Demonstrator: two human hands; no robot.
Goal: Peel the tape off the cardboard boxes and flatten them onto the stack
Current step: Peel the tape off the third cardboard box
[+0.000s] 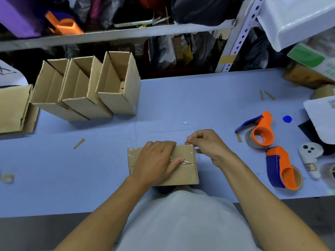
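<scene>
A small taped cardboard box [186,175] lies near the table's front edge, its flap seam facing up under clear tape [183,161]. My left hand [155,161] lies flat on top of it, fingers straight, pressing it down. At the box's far right corner my right hand [206,144] pinches an end of the clear tape between thumb and fingertips. Three open boxes [116,98] stand in a row at the back left. A stack of flattened cardboard [14,109] lies at the far left.
Two orange-and-blue tape dispensers [261,131] [282,169] lie on the blue table [199,102] to the right, beside a white controller [310,160]. Cardboard slivers [79,143] are scattered about. A metal shelf rack [116,33] with bags stands behind the table.
</scene>
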